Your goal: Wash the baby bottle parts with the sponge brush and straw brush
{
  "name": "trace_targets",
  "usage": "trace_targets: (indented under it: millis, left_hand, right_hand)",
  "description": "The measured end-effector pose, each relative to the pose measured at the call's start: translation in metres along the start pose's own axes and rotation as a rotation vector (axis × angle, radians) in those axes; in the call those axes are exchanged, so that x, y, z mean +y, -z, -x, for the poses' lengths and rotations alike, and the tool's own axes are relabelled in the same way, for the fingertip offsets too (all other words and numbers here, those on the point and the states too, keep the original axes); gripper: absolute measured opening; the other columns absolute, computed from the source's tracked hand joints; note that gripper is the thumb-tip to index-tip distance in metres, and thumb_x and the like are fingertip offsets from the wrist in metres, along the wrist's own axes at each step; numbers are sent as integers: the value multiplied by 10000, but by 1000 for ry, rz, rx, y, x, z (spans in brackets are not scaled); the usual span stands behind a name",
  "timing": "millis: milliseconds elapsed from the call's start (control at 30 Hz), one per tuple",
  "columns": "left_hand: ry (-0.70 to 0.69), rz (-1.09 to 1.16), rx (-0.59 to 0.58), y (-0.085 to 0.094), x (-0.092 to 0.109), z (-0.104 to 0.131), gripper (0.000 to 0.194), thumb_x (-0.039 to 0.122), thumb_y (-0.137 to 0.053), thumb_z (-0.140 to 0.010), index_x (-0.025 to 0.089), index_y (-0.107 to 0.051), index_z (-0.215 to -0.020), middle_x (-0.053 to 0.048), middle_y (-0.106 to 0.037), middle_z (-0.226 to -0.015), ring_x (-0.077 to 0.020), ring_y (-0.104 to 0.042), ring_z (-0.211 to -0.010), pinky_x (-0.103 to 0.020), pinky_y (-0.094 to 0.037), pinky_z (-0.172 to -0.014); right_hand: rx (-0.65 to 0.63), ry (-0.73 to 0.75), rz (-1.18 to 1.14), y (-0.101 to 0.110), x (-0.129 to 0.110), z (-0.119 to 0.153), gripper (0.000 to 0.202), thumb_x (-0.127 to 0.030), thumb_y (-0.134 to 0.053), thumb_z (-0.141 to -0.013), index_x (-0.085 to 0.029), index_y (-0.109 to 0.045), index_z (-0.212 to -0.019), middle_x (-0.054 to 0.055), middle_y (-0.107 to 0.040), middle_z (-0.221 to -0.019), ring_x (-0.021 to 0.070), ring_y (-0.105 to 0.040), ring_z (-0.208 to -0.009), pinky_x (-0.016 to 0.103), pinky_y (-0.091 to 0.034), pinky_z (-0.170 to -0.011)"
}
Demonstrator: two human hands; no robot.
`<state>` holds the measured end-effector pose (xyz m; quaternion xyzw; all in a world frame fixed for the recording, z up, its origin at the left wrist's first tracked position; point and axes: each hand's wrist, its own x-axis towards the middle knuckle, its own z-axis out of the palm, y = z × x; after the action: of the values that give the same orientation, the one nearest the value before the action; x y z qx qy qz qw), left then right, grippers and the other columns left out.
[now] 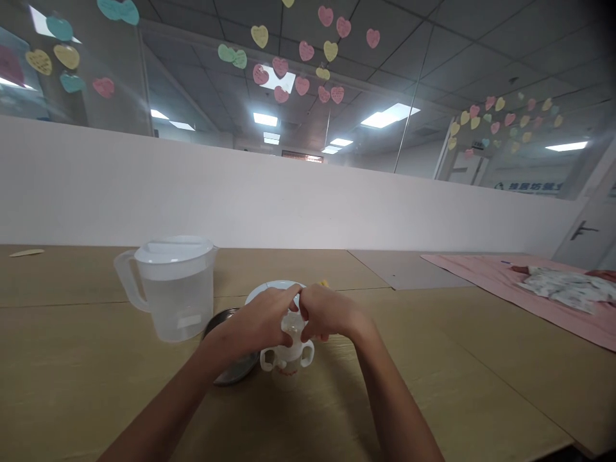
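Observation:
A clear baby bottle [290, 367] with two white side handles stands upright on the table in front of me. My left hand [264, 314] curls round its top from the left, thumb against the collar. From the right, my right hand [330, 311] closes on the same top, its fingers bent and pressed near the teat. The fingertips of both hands meet above the bottle and partly hide its upper end. Just behind the hands is a white plate [260, 292], largely covered by them. A round metal dish [235, 372] lies left of the bottle, partly under my left forearm.
A lidded plastic pitcher [178, 298] holding clear liquid stands to the left. A small yellow thing [324, 283] shows behind my right hand. Far right, a pink cloth [491, 279] carries a patterned white garment [568, 287]. A low white wall [289, 199] bounds the table's back.

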<state>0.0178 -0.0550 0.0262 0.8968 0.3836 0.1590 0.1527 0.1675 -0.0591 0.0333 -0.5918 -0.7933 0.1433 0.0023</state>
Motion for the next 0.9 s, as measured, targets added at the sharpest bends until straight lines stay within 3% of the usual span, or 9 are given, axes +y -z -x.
trace_targets:
  millis: [100, 300, 467, 533, 567, 633, 700, 767, 900]
  left_hand:
    - [3, 30, 6, -2, -6, -2, 405, 227, -670, -527, 211, -489, -889, 13, -573, -879, -169, -567, -761, -229, -400, -582]
    - [-32, 115, 23, -6, -19, -6, 520, 236, -719, -501, 215, -492, -968, 18, -569, -886, -153, -563, -739, -223, -434, -581]
    - [-92, 143, 30, -16, -22, 4, 630, 257, -680, -559, 234, -448, -1145, -30, -534, -1094, -221, -530, -976, -318, -458, -810]
    - [-132, 163, 68, -34, -28, 12, 790, 313, -688, -563, 246, -342, -1269, -70, -412, -1276, -266, -434, -1131, -367, -427, -899]
    - [-127, 173, 116, -46, -33, 17, 934, 356, -710, -539, 246, -236, -1336, -95, -294, -1368, -297, -349, -1210, -394, -405, -935]
    - [-101, 225, 262, -76, -44, 25, 998, 379, -701, -570, 229, -128, -1374, -130, -155, -1427, -324, -238, -1277, -432, -358, -985]
    - [-64, 318, 436, -108, -55, 31, 869, 333, -652, -652, 232, -160, -1361, -130, -213, -1409, -308, -279, -1266, -426, -355, -994]
    - [-18, 405, 528, -133, -62, 36, 803, 317, -633, -682, 247, -188, -1347, -128, -304, -1368, -306, -357, -1226, -450, -365, -982]
    - [71, 487, 553, -149, -65, 39, 741, 358, -599, -723, 250, -211, -1346, -114, -392, -1332, -289, -384, -1216, -447, -357, -993]
  right_hand:
    - [-23, 64, -44, 0, 1, -3, 224, -167, -715, -579, -133, -510, -662, -31, -543, -494, 108, -580, -474, 144, -370, -400]
    - [-108, 49, -163, -4, 7, -10, 241, -191, -724, -565, -131, -502, -635, -28, -534, -475, 126, -581, -461, 166, -430, -397]
    - [-64, 28, -121, -4, 6, -5, 272, -236, -731, -560, -108, -568, -735, -3, -565, -517, 128, -569, -442, 169, -399, -372]
    - [-50, 26, -111, 0, 9, -1, 373, -293, -740, -554, -99, -587, -833, 21, -605, -596, 123, -566, -439, 175, -390, -373]
    - [-36, 17, -119, 2, 11, 2, 441, -321, -742, -548, -100, -585, -895, 36, -627, -663, 118, -564, -438, 181, -388, -373]
    - [22, 14, -154, 6, 14, 5, 573, -365, -742, -536, -120, -559, -1021, 58, -643, -826, 106, -564, -453, 194, -397, -390]
    - [103, 70, -164, 6, 13, 5, 656, -390, -743, -516, -165, -537, -1097, 55, -626, -951, 116, -591, -555, 199, -416, -448]
    - [144, 155, -119, 1, 8, 1, 676, -400, -744, -499, -211, -540, -1116, 37, -615, -995, 145, -604, -709, 200, -421, -520]
    - [128, 221, 58, -12, -4, -16, 609, -434, -739, -482, -221, -595, -1035, 40, -619, -943, 200, -572, -832, 225, -397, -563]
